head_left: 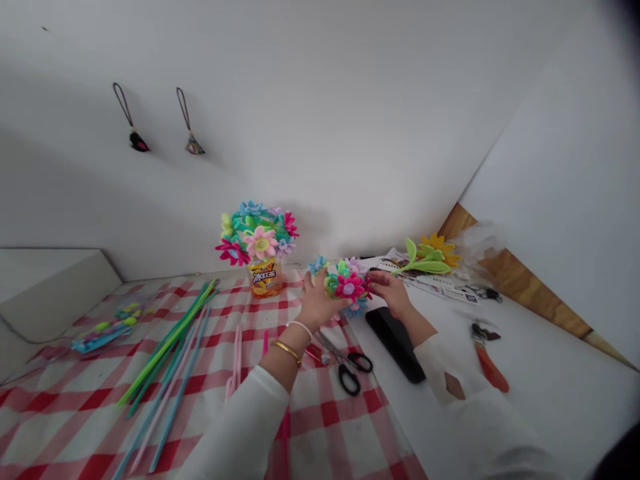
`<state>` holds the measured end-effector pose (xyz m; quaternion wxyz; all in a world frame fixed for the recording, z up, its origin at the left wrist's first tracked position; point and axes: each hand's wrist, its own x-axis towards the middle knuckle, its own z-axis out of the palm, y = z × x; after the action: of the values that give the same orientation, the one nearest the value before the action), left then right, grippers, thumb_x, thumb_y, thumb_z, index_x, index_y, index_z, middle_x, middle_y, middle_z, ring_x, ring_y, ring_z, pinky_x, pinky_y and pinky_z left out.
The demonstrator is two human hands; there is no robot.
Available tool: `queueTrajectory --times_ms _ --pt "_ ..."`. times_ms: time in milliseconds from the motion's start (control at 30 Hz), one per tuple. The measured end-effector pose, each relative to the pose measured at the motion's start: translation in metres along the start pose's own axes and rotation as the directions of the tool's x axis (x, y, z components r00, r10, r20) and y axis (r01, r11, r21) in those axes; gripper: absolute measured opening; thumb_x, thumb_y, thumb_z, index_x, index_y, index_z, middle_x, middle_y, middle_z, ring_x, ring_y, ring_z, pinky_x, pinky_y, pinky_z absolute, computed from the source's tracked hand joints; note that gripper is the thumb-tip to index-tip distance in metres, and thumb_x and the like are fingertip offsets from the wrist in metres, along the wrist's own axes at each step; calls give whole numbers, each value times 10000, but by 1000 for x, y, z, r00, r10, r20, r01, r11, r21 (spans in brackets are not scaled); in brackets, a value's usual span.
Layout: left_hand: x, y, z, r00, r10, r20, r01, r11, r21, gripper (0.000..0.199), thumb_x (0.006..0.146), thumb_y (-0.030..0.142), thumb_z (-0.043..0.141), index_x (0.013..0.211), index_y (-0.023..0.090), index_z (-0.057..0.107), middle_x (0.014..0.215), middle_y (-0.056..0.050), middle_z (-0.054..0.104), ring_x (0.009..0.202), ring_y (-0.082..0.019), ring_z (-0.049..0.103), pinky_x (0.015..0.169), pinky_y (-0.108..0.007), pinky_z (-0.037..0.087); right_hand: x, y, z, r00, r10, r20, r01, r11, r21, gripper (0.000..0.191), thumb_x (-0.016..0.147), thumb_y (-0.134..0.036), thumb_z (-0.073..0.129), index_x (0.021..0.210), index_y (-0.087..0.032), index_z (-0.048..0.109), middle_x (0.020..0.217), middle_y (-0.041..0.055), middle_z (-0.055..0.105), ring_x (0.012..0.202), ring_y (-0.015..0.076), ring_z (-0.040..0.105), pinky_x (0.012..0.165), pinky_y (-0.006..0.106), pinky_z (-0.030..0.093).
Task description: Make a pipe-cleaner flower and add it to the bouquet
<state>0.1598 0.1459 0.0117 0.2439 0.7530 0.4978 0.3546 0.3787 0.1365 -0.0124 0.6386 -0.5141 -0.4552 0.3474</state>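
Note:
Between my hands is a small bunch of fuzzy pipe-cleaner flowers [349, 288] in dark pink, blue, lilac and green. My left hand [320, 303] holds it from the left, with its fingers behind the flowers and its thumb along the front. At the right edge my right hand [393, 292] pinches a dark pink flower of the bunch between thumb and fingers. The bunch's underside is mostly hidden. Below it, black-handled scissors [349, 367] lie on the checked cloth, near a small red item [317, 353]. A long black case [395, 343] lies under my right forearm.
A larger bouquet [257, 233] stands in an orange-labelled jar [265, 277] by the wall. Loose pipe cleaners [173, 353] and a bag of pompoms [107, 328] lie left. To the right are a yellow flower [440, 250], printed papers [445, 288] and orange-handled pliers [490, 367].

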Motion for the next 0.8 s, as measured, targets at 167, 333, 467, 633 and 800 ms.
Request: queueTrajectory --times_ms 167,333,467,633,800 --pt "15 8 6 994 38 -100 -37 999 11 286 648 295 666 924 220 657 1292 -102 486 1243 -321 367 988 -487 339 -1 -1 6 1000 -16 -7 16 999 -31 330 538 -216 689 861 -194 627 869 40 697 840 226 632 782 388 501" --pt "26 -14 -2 996 8 -84 -11 999 -39 283 699 186 584 972 211 654 1041 -66 638 998 -218 575 915 -371 435 -2 1 8 1000 -11 -30 9 997 -73 321 536 -216 665 853 -191 623 868 43 694 853 231 632 777 390 501" --pt "22 -15 -4 997 28 -75 -32 998 -59 378 704 247 614 1075 173 612 1109 -103 617 1052 -222 551 934 -361 416 -3 1 6 999 -6 -50 0 994 -113 336 545 -241 659 874 -185 613 891 60 689 853 233 634 750 381 510" --pt "16 1 -1 995 45 -84 -54 994 -97 436 680 230 646 1103 138 593 1165 -145 573 1096 -246 530 961 -366 390 -6 -4 2 997 -11 -73 -5 974 -228 375 588 -249 624 949 -156 589 1030 103 660 850 223 643 699 359 523" --pt "10 7 -7 990 56 -126 -77 982 -173 411 663 186 661 1063 108 604 1136 -166 575 1066 -276 540 951 -389 388 -12 -16 -2 998 -18 -64 -10 912 -411 396 684 -247 559 1069 -150 554 1163 107 613 902 202 639 710 325 526"
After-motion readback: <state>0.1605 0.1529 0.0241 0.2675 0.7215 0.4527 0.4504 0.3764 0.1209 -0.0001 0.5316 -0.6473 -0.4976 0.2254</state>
